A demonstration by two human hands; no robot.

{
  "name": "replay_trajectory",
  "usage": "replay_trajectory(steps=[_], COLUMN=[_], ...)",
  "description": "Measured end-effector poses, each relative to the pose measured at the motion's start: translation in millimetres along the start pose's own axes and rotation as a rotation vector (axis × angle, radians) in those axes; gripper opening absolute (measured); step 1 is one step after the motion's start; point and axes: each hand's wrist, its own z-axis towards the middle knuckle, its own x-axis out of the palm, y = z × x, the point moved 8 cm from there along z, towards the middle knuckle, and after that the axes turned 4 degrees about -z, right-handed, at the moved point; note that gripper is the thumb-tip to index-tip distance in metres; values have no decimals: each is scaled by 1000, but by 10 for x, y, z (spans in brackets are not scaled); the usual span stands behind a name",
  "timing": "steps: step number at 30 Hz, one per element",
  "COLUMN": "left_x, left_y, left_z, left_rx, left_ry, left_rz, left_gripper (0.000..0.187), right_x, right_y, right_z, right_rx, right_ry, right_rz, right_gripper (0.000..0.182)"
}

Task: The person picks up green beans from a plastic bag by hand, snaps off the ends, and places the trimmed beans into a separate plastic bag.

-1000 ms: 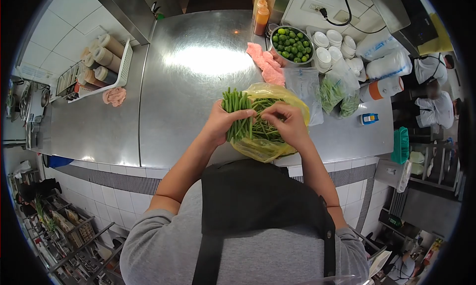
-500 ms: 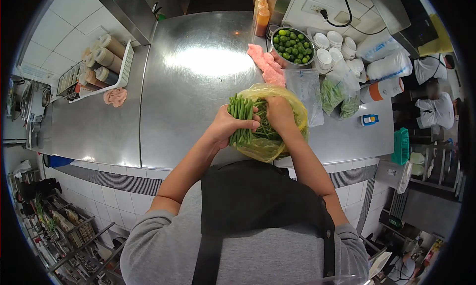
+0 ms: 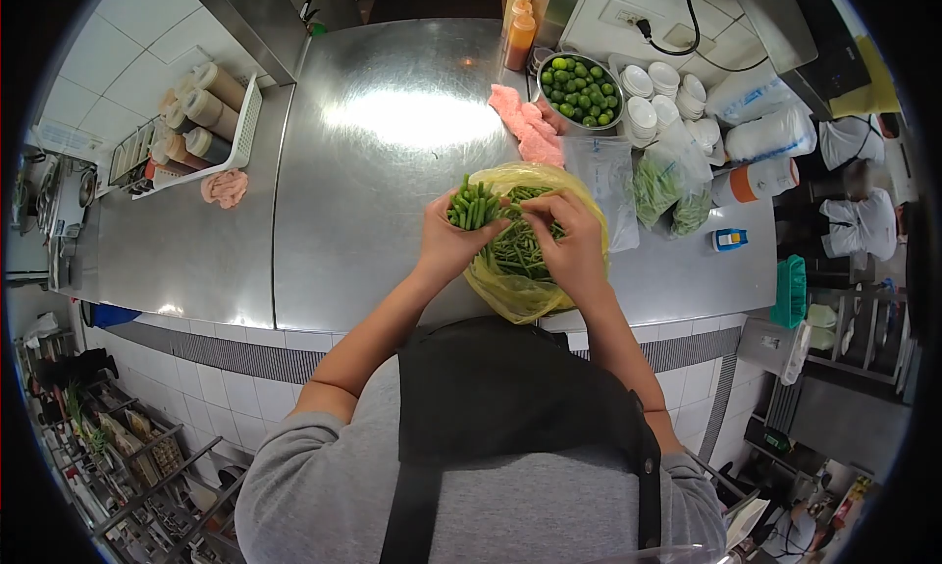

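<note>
My left hand is wrapped round a bunch of green beans, whose ends point up toward the camera. Just to its right, an open yellow plastic bag lies on the counter with loose green beans inside. Above the bag's mouth, my right hand pinches with thumb and forefinger what looks like a green bean, close beside the bunch. Its fingertips partly cover that bean.
The steel counter stretches left and away. Beyond the bag are a pink cloth, a bowl of limes and sauce bottles. Clear bags of greens lie to the right. A basket of bottles stands left.
My right hand has come up out of the bag, now pinching beside the bunch. My left hand has tilted the bunch so its ends face up.
</note>
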Motion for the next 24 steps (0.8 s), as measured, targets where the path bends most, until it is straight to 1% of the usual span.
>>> replay_trajectory(steps=[2, 3, 5, 8, 12, 14, 15, 17, 18, 20, 21, 23, 24], left_x=[73, 96, 116, 133, 126, 181, 179, 211, 216, 213, 200, 151, 168], left_y=[-96, -96, -167, -284, -296, -318, -313, -315, -312, -303, -300, -284, -323], left_z=[-2, -6, -30, -66, -79, -114, -128, -160, -161, -166, -167, -146, -144], left_rx=[69, 69, 154, 216, 223, 267, 267, 302, 303, 299, 298, 265, 265], left_ry=[27, 33, 23, 51, 64, 152, 152, 183, 182, 170, 169, 139, 141], left_rz=[-46, -46, 33, 100, 147, 282, 282, 355, 355, 386, 387, 282, 282], left_gripper=[21, 21, 21, 20, 21, 23, 23, 25, 25, 24, 24, 21, 21], right_x=[-82, -106, -158, -176, -198, -130, -140, 4, -30, 108, 126, 135, 171], right_y=[166, 197, 233, 182, 171, -13, -42, -349, -388, -465, -501, -628, -662], right_z=[-2, -8, -17, -42, -53, -72, -79, -165, -162, -234, -239, -257, -278], right_rx=[-27, -25, -23, -32, -75, 60, 60, 443, 442, 624, 624, 607, 607], right_ry=[17, 13, -26, -62, -58, 27, 26, 150, 151, 276, 279, 243, 241], right_rz=[64, 62, 97, 147, 180, 253, 253, 522, 522, 971, 971, 871, 871], right_gripper=[15, 15, 13, 12, 10, 6, 6, 5, 5, 4, 4, 15, 15])
